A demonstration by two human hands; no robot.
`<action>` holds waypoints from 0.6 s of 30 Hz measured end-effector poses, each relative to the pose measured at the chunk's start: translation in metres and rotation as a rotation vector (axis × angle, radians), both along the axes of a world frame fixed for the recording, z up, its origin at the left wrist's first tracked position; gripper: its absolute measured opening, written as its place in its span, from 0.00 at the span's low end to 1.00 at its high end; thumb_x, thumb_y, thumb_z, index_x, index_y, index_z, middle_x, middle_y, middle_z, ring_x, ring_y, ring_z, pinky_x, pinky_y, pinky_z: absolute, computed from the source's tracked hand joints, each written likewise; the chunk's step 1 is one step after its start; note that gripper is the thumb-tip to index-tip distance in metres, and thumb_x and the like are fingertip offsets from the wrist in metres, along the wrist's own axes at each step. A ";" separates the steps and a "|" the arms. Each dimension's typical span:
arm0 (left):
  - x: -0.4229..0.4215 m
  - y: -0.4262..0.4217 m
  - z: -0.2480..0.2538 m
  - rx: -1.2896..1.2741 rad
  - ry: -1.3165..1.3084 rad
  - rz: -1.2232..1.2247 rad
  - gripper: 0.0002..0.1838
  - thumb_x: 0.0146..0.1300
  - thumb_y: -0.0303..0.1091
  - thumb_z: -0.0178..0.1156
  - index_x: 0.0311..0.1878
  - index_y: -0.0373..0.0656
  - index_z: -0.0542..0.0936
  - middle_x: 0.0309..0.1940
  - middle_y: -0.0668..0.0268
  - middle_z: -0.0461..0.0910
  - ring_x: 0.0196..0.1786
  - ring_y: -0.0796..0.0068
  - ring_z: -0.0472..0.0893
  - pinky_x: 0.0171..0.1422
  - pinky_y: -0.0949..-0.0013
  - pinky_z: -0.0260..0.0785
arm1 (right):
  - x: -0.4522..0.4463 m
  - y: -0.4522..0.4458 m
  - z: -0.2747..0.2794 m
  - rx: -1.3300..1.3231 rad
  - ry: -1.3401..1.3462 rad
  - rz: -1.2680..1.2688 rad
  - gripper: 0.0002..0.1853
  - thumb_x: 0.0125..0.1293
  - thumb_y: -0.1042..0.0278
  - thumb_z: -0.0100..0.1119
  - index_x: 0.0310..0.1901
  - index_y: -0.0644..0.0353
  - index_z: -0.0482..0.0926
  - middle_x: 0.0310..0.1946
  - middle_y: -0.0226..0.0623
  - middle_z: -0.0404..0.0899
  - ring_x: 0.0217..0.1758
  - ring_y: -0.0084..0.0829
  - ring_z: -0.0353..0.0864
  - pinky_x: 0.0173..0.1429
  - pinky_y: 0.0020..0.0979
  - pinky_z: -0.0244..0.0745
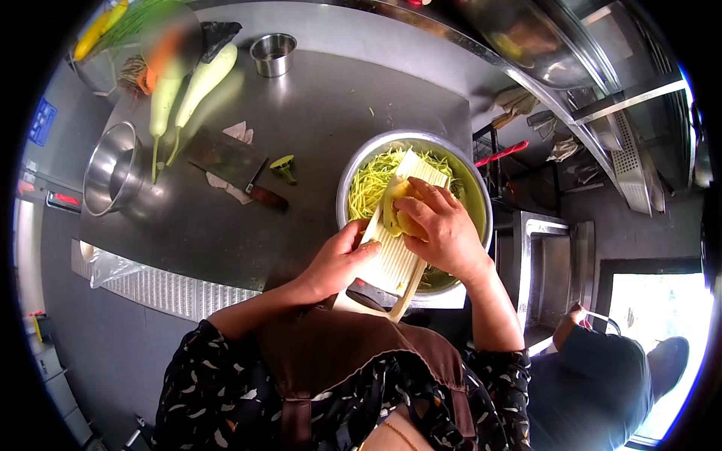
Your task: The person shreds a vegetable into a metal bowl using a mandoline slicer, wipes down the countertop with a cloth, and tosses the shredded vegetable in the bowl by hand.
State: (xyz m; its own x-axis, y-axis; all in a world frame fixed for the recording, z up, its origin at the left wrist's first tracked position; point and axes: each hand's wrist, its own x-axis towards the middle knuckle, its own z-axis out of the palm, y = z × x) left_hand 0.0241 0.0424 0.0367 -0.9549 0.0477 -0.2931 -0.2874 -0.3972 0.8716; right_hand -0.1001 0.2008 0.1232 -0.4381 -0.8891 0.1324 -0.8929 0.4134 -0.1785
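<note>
My left hand (342, 259) is closed around the left edge of a cream-coloured grater (391, 267) with a ridged face and a loop handle. The grater slants over a large metal bowl (481, 218), its handle end towards my apron. Pressed against the ridged face is a piece of yellow-green squash (392, 218), gripped from above by my right hand (442, 229); the fingers hide part of it. Pale green shreds (368, 184) fill much of the bowl beneath.
A cleaver (256, 189) lies left of the bowl, beside a cut vegetable end (283, 167). Farther off are two long pale gourds (204, 83), a small steel pot (274, 59) and a steel bowl (113, 169). Another person (594, 383) stands at lower right.
</note>
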 end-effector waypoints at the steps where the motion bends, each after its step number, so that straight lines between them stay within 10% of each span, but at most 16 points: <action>1: 0.001 0.000 0.001 -0.012 -0.015 -0.013 0.23 0.67 0.37 0.54 0.62 0.40 0.65 0.42 0.66 0.76 0.34 0.83 0.77 0.27 0.78 0.72 | 0.001 -0.002 -0.001 -0.013 -0.038 -0.011 0.28 0.45 0.68 0.67 0.53 0.49 0.75 0.59 0.46 0.69 0.57 0.47 0.73 0.59 0.41 0.70; 18: 0.006 -0.007 -0.015 0.029 -0.094 -0.014 0.23 0.65 0.36 0.56 0.59 0.38 0.65 0.38 0.63 0.76 0.32 0.81 0.77 0.24 0.76 0.70 | -0.006 -0.011 -0.035 -0.053 -0.055 0.095 0.17 0.50 0.70 0.63 0.45 0.51 0.78 0.40 0.39 0.73 0.39 0.39 0.80 0.40 0.36 0.79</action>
State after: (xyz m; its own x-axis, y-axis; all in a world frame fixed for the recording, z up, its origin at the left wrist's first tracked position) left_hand 0.0301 0.0359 0.0215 -0.9222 0.0707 -0.3801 -0.3734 -0.4175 0.8284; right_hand -0.1059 0.1902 0.0880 -0.3603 -0.9193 0.1582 -0.9158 0.3164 -0.2475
